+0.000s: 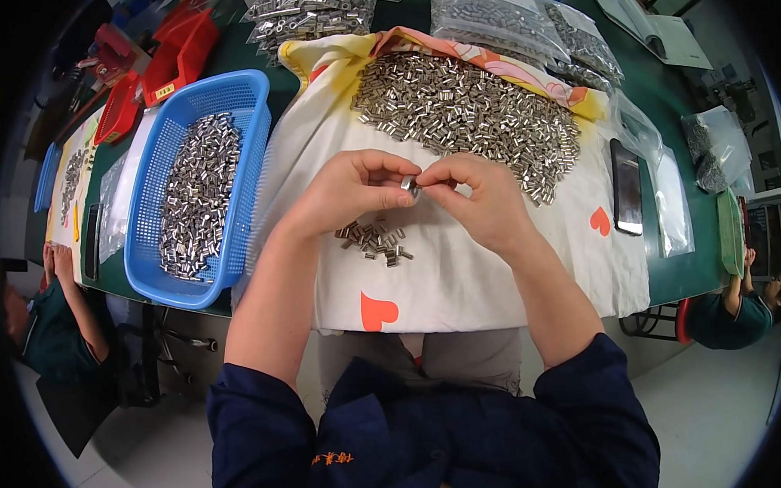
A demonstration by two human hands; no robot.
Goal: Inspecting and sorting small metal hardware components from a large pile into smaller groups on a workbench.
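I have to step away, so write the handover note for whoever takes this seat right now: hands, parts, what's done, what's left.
Left hand and right hand: both raised over the cloth, fingertips together, pinching one small metal sleeve between them.
Parts: big pile of metal sleeves at the far side of the cloth; small cluster just under the hands; blue basket on the left, partly filled with the same sleeves. Sealed bags of sleeves lie beyond the cloth.
Done: judging by the basket, a fair share has been handled.
Left: the big pile, the small cluster and the piece in hand.
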